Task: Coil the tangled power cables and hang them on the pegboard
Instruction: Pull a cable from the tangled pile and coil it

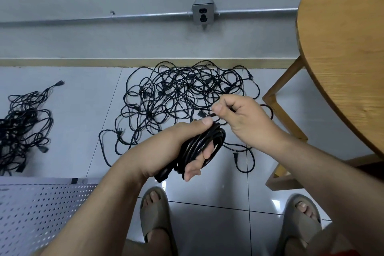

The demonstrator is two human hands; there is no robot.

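Observation:
My left hand [178, 145] grips a coiled black power cable [199, 147], with the loops wrapped around the palm and the fingers curled through them. My right hand [239, 116] pinches the loose end of that same cable just above the coil, thumb against forefinger. Behind both hands a large tangle of black power cables [182, 93] lies spread on the white floor tiles by the wall. A second pile of black cables [22, 124] lies at the far left. The white pegboard [41, 210] lies flat at the lower left.
A round wooden table [342, 48] with wooden legs [280, 114] stands at the right. A metal wall socket [203, 13] on a conduit pipe sits above the tangle. My feet in tan slippers [155, 220] rest on the tiles below my hands.

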